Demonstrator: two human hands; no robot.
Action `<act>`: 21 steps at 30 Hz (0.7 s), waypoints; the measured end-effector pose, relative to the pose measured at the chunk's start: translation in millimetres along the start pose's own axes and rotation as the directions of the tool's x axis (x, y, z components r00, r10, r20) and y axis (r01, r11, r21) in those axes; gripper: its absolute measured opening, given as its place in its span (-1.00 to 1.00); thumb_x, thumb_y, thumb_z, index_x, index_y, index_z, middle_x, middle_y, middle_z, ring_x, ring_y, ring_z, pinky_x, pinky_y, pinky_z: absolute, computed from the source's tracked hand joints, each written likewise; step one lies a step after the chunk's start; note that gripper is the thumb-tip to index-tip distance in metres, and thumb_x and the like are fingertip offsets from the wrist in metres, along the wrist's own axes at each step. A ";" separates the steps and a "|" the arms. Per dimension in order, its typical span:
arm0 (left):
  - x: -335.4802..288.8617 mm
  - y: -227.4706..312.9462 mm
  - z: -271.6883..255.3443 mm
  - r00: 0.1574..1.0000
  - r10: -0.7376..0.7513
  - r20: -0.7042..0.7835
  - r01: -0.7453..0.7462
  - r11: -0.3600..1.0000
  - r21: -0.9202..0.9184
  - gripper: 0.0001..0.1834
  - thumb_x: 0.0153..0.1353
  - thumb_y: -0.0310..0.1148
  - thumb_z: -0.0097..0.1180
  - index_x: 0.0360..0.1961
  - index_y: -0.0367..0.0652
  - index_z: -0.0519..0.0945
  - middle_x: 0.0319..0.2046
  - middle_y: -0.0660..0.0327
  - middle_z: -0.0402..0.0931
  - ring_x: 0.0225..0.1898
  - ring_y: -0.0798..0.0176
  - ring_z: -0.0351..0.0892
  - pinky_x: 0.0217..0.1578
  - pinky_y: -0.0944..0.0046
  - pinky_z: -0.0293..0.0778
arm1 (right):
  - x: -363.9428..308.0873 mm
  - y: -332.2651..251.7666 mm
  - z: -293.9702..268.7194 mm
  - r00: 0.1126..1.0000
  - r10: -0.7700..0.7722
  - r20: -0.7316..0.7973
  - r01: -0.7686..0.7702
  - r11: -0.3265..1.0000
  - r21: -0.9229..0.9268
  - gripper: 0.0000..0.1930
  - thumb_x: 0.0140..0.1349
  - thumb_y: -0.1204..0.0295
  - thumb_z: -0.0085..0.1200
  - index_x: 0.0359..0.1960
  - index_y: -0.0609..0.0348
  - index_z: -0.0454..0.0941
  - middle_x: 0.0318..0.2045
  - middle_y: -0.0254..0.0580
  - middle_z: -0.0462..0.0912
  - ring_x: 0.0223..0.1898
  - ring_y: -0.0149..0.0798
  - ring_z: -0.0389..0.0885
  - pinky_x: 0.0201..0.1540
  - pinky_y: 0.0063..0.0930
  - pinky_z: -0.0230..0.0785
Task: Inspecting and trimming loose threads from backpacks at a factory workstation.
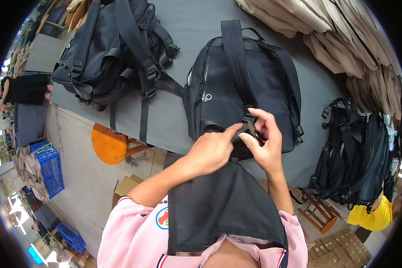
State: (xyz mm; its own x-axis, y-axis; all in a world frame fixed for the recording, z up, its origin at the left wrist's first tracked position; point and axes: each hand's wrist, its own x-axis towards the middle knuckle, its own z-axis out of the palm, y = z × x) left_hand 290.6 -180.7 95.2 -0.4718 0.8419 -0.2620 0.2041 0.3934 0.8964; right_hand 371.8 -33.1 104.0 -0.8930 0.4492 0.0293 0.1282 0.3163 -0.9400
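My right hand [269, 149] on a small black plastic buckle [249, 118]

Its fingers are partly closed, thumb and index about the buckle. My left hand [210, 149] meets it, index finger stretched out; whether its hidden fingers grip anything I cannot tell. The buckle sits at the lower end of a wide padded black strap [236, 62] on the black fabric backpack [272, 80], which lies on the grey surface [196, 27] before me. Left of it is another black backpack [100, 62]; at upper right, piled beige fabric [326, 44].
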 end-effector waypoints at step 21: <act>14.7 -6.3 -11.4 0.978 -0.155 -0.141 0.002 0.679 -0.734 -0.85 0.24 -0.44 0.07 -0.21 -0.27 0.46 -0.39 0.26 0.51 -0.41 0.48 0.44 -0.34 0.46 0.41 | -4.5 -4.0 5.3 0.946 -0.275 -0.174 0.203 0.916 -0.346 -0.77 -0.05 0.55 0.24 -0.30 0.19 0.55 -0.44 -0.23 0.44 -0.59 -0.37 0.47 -0.57 -0.54 0.35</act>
State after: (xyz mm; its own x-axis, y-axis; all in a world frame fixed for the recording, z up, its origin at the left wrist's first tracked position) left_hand 272.6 -175.0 89.7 -0.6139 0.7102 -0.3446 -0.4916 -0.0024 0.8708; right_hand 373.0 -40.8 105.8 -0.8048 0.4828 0.3452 0.0858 0.6701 -0.7373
